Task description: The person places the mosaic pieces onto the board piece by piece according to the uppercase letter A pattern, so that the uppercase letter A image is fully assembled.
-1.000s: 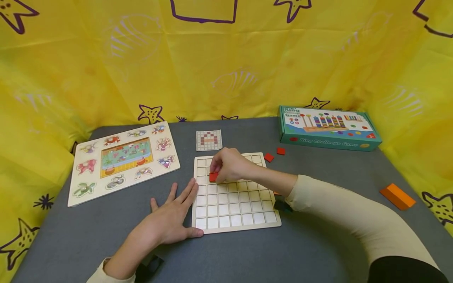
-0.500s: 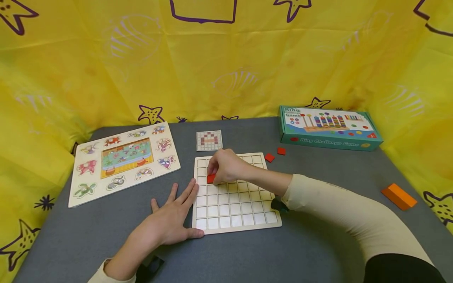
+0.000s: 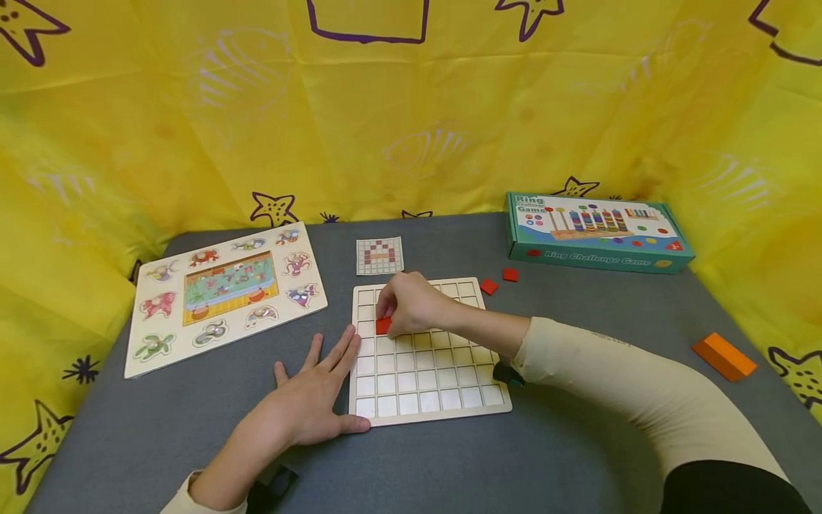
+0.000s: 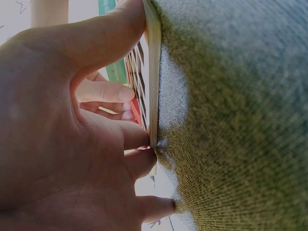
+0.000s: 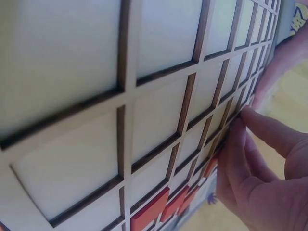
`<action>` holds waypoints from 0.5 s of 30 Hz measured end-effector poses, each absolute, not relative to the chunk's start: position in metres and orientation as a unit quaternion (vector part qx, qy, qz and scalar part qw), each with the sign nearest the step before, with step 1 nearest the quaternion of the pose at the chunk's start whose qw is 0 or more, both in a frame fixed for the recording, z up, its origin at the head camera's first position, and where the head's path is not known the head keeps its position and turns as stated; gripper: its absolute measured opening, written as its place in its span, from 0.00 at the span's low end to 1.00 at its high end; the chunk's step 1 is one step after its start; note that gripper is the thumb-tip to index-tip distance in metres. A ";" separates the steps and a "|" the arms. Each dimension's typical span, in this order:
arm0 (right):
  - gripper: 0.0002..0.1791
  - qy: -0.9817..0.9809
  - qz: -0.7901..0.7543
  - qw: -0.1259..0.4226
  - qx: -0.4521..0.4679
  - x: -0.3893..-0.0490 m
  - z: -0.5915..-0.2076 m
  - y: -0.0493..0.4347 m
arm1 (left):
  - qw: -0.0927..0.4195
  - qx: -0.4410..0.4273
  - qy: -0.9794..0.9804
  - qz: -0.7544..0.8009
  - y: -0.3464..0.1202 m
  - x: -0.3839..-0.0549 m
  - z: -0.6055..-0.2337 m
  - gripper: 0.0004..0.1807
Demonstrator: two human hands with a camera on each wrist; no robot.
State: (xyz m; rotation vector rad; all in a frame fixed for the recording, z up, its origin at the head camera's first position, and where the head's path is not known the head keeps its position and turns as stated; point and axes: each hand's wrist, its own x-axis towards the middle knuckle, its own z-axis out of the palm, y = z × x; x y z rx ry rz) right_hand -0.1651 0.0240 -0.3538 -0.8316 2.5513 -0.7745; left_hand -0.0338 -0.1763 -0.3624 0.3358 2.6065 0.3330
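A pale wooden grid board (image 3: 443,415) lies on the grey table. My right hand (image 3: 414,303) reaches over its upper left part, thumb and fingers pinching a red square tile (image 3: 383,325) at one of the cells. Several red tiles (image 5: 150,210) sit in cells along one side in the right wrist view; in the head view that hand covers them. My left hand (image 3: 308,400) lies at the board's left side with fingers spread. Its fingertips touch the left edge, and its thumb rests at the near left corner. The left wrist view shows this thumb (image 4: 110,36) against the board.
Two loose red tiles (image 3: 489,286) lie beyond the board's far right corner. A small pattern card (image 3: 379,255) is behind the board. An animal puzzle board (image 3: 227,343) lies left, a green game box (image 3: 597,258) back right, and an orange block (image 3: 723,356) far right.
My right hand has shifted slightly left and nearer with the red tile, then stayed almost still over the last half second. My left hand keeps its place at the board's edge.
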 end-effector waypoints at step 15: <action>0.15 0.881 -0.326 0.215 -0.268 -0.167 -0.354 0.032 | 0.243 0.122 0.954 0.122 -0.176 -0.033 -0.363 0.70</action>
